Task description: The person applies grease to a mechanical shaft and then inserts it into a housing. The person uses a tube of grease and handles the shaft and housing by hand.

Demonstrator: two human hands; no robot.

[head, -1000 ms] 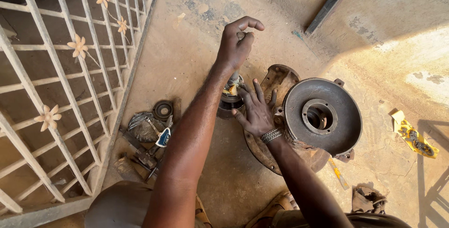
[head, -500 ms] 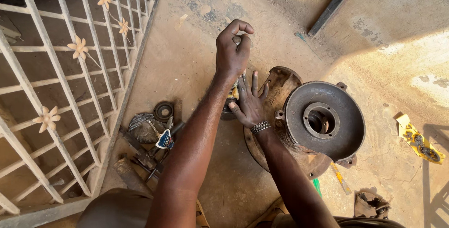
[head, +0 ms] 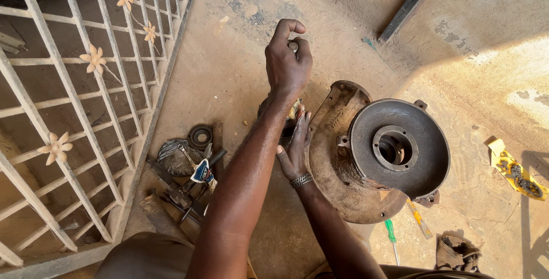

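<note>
Near the top middle of the frame the left hand (head: 287,61) is raised above the floor (head: 240,38), fingers curled shut around a small dark metal piece (head: 293,45). Only a rounded end of that piece shows between the thumb and the bent forefinger, so its shape, its long axis and the way it points cannot be made out.

Just below, at the centre of the frame, the right hand (head: 296,150) lies open with the fingers stretched toward the top of the frame. It rests against a dark round part (head: 289,120) that the left forearm and wrist mostly cover; what that part is stays unclear. A metal bracelet (head: 301,180) circles the right wrist.

Just right of the right hand sits a rusty motor housing (head: 334,164) with a round dark end cover (head: 400,147) on it, its central hole facing up at the camera.

Lower right, a green-handled screwdriver (head: 392,239) and a yellow-handled one (head: 419,220) lie on the floor, both partly hidden beneath the housing. Left of centre lies a heap of small tools and a rubber ring (head: 200,136), beside a white metal gate (head: 86,113). A yellow packet (head: 514,170) lies at the right edge.
</note>
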